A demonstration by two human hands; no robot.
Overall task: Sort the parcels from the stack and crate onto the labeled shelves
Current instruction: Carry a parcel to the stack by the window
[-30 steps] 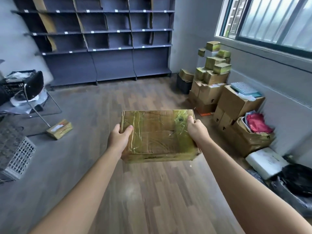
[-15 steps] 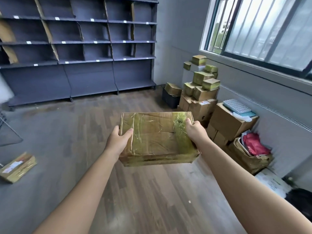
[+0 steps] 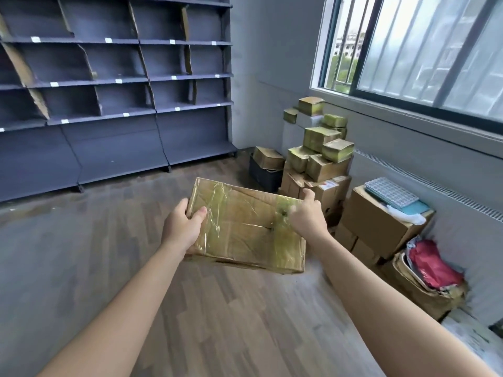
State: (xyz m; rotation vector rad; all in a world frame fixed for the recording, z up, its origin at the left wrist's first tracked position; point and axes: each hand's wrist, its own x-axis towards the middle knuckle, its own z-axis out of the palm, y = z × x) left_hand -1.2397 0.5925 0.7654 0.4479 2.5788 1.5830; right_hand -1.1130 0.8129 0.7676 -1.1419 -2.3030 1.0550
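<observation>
I hold a flat cardboard parcel wrapped in yellowish tape in front of me, tilted down to the right. My left hand grips its left edge, thumb on top. My right hand grips its far right corner. A stack of taped parcels stands against the wall under the window. Beside it a dark crate holds one parcel. The grey labeled shelves fill the far wall and hold no parcels.
Large cardboard boxes and an open box with red material line the right wall below the window. Wooden floor stretches between me and the shelves.
The view has turned right and closer to the stack. The parcel has tilted, its right side lower, and my right hand has shifted to the far right corner.
</observation>
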